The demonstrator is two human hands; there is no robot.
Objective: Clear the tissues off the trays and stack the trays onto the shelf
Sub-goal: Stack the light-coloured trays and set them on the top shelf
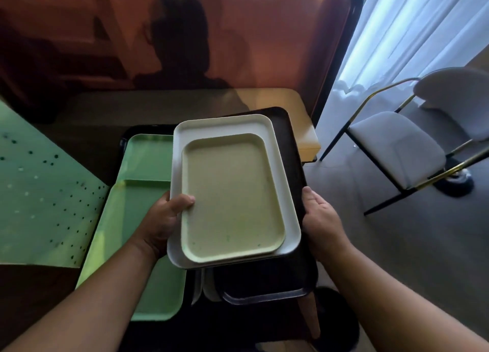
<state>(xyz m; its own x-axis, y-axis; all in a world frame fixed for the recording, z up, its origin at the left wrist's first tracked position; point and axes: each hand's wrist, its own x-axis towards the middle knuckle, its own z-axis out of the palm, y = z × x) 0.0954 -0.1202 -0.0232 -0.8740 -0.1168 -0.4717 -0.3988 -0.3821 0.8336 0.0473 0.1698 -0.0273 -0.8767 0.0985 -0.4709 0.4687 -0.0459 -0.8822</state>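
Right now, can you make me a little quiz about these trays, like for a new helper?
1. Which tray lies on top of the held stack?
2. True or false: a tissue lies on the top tray.
3. Which hand has its thumb on the top tray's rim: A left, B right?

Key:
1. The pale yellow tray, on the white tray.
2. False.
3. A, the left hand; the right hand holds the black tray.

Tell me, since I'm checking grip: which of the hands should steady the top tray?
Left. The left hand has its thumb on the pale yellow tray; the right hand touches only the dark tray.
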